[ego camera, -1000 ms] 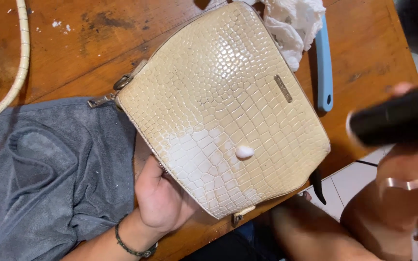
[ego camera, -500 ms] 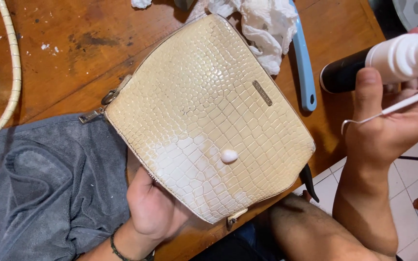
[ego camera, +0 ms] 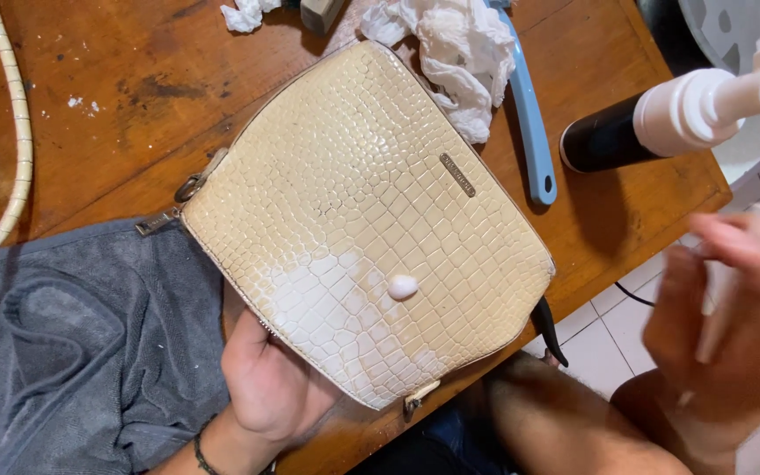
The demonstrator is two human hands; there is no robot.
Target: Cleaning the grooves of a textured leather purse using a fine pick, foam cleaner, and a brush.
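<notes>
bag (ego camera: 354, 220): glossy croc-embossed leather | table (ego camera: 134, 105): worn wood | towel (ego camera: 72, 352): matt cloth

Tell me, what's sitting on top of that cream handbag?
A small white foam blob sits on the handbag, above a whitish smeared patch. The left hand supports it underneath, fingers hidden.

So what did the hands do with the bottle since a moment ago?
The right hand let go of the pump bottle, which now lies on the table by the blue brush. That hand has pulled back off the table edge and is blurred. The left hand stays under the cream bag, and the white blob is still on it.
</notes>
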